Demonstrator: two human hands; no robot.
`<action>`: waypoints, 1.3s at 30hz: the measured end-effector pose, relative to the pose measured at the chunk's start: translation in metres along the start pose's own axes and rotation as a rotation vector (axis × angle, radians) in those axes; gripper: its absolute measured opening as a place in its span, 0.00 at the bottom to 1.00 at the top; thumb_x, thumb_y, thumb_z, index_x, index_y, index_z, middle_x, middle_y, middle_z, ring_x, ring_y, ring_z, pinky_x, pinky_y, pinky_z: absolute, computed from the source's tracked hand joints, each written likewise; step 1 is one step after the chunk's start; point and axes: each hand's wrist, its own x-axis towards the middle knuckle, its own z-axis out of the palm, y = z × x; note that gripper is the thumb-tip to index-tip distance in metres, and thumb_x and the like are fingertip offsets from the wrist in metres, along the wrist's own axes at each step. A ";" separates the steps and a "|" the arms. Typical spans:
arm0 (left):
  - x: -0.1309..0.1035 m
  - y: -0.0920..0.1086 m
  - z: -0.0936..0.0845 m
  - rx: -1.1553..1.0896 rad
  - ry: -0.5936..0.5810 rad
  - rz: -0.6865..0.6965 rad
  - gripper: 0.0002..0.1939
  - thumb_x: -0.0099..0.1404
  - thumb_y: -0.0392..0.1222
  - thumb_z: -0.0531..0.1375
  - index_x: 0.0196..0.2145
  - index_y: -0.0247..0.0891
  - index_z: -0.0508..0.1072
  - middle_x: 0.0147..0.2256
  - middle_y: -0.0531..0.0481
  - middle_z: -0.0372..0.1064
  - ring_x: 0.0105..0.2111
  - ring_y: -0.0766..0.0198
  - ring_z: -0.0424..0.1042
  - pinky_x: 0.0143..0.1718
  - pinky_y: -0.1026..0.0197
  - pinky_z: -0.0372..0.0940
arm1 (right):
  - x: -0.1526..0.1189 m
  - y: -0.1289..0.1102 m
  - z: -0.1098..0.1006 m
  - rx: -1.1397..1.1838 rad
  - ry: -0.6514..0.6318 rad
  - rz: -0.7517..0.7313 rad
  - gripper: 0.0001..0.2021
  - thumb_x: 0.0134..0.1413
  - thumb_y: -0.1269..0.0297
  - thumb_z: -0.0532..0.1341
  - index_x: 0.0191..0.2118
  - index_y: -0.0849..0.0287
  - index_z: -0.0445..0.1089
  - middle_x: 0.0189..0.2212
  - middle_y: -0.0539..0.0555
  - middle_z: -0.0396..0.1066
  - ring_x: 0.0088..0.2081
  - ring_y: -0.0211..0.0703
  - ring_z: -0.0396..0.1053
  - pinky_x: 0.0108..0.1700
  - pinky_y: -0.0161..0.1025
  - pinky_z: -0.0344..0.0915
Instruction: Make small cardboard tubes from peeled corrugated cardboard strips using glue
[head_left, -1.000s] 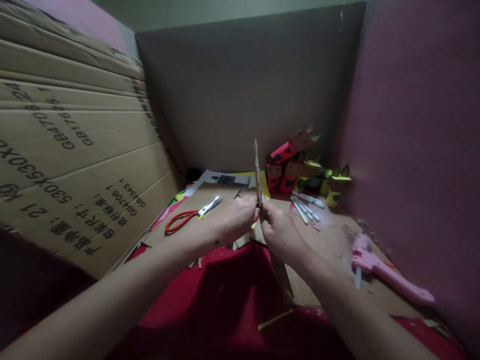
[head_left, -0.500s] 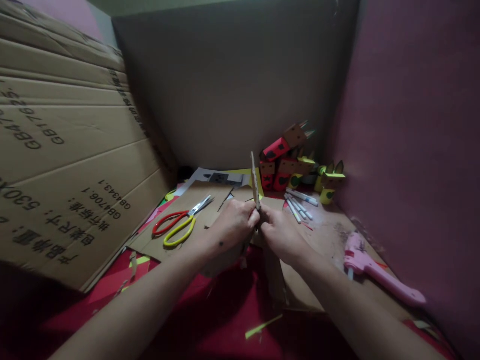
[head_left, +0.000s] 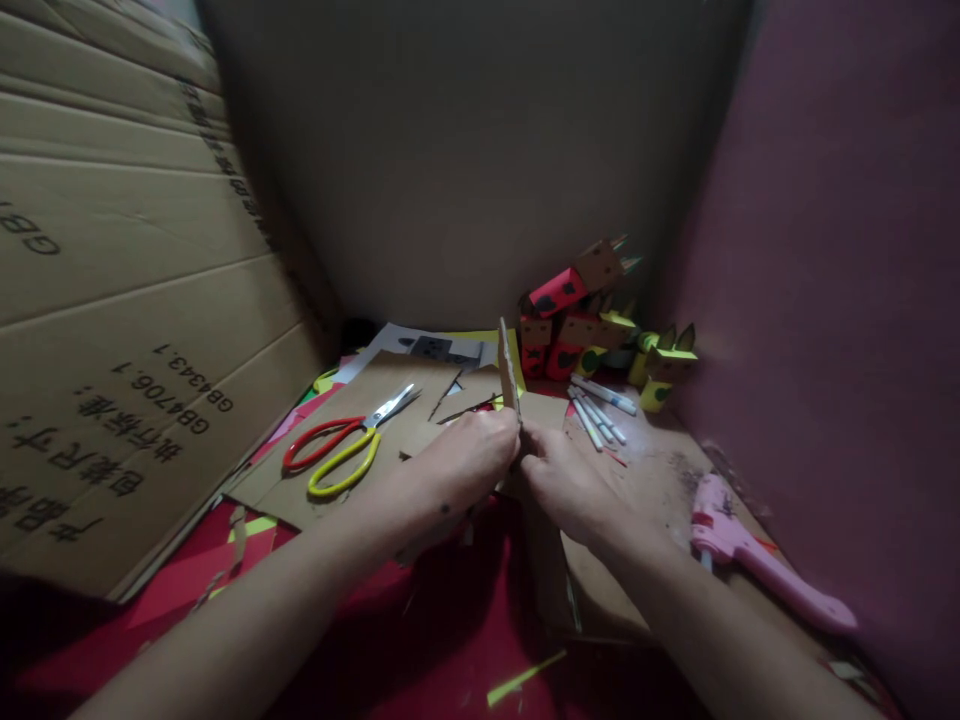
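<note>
Two hands at centre frame: left hand (head_left: 484, 440) and right hand (head_left: 562, 475), fingers closed on the cardboard piece's (head_left: 508, 370) lower end, neither clearly nearer! Long axis rises almost upright from the grip, edge-on. Red surface (head_left: 465, 640) below, scissors (head_left: 373, 421) left, pink glue gun (head_left: 716, 530) lower right.

2 hands (head_left: 520, 446) grip upright cardboard piece (head_left: 508, 372).

Between hands: rough-edged cardboard piece (head_left: 509, 375) | left of hands: scissors (head_left: 367, 425), shiny metal blades, smooth plastic-looking handles | right: glossy pink plastic glue gun (head_left: 757, 560)
</note>
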 end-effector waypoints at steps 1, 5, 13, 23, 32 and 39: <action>0.001 -0.002 0.002 0.017 0.009 0.003 0.11 0.61 0.35 0.47 0.27 0.34 0.67 0.24 0.50 0.66 0.21 0.69 0.60 0.22 0.65 0.55 | 0.000 0.001 0.001 0.010 0.005 -0.012 0.22 0.37 0.80 0.49 0.41 0.63 0.67 0.33 0.53 0.72 0.38 0.43 0.67 0.37 0.35 0.61; 0.004 -0.012 0.006 0.004 0.062 0.015 0.12 0.61 0.36 0.48 0.23 0.34 0.67 0.20 0.52 0.62 0.18 0.70 0.56 0.20 0.66 0.50 | -0.003 -0.004 0.000 0.053 -0.025 -0.007 0.19 0.37 0.79 0.50 0.38 0.61 0.68 0.30 0.50 0.71 0.34 0.41 0.66 0.33 0.34 0.61; 0.002 -0.025 0.010 -0.085 0.116 0.008 0.12 0.61 0.35 0.50 0.26 0.35 0.70 0.20 0.54 0.63 0.20 0.69 0.59 0.25 0.66 0.52 | -0.002 -0.008 -0.002 0.202 -0.061 0.139 0.19 0.32 0.79 0.49 0.32 0.61 0.70 0.19 0.47 0.66 0.23 0.36 0.62 0.23 0.30 0.57; 0.003 -0.032 0.012 -0.018 -0.008 0.037 0.11 0.58 0.40 0.51 0.23 0.36 0.70 0.21 0.51 0.65 0.20 0.67 0.60 0.21 0.65 0.50 | -0.007 -0.002 0.006 0.195 -0.051 0.090 0.23 0.32 0.80 0.47 0.35 0.60 0.71 0.21 0.48 0.68 0.27 0.41 0.65 0.32 0.34 0.64; 0.007 -0.030 0.011 0.051 -0.030 0.012 0.13 0.56 0.36 0.49 0.22 0.36 0.72 0.23 0.46 0.70 0.22 0.63 0.64 0.22 0.63 0.51 | -0.009 -0.001 0.013 0.063 -0.025 0.024 0.26 0.35 0.81 0.48 0.42 0.58 0.70 0.32 0.50 0.73 0.37 0.44 0.68 0.39 0.36 0.64; 0.004 -0.035 0.007 -0.140 -0.017 0.030 0.11 0.53 0.35 0.49 0.18 0.36 0.66 0.16 0.55 0.57 0.19 0.69 0.56 0.21 0.65 0.48 | -0.005 -0.006 0.002 0.175 -0.098 0.058 0.27 0.30 0.80 0.48 0.40 0.62 0.72 0.30 0.50 0.74 0.32 0.42 0.68 0.36 0.34 0.64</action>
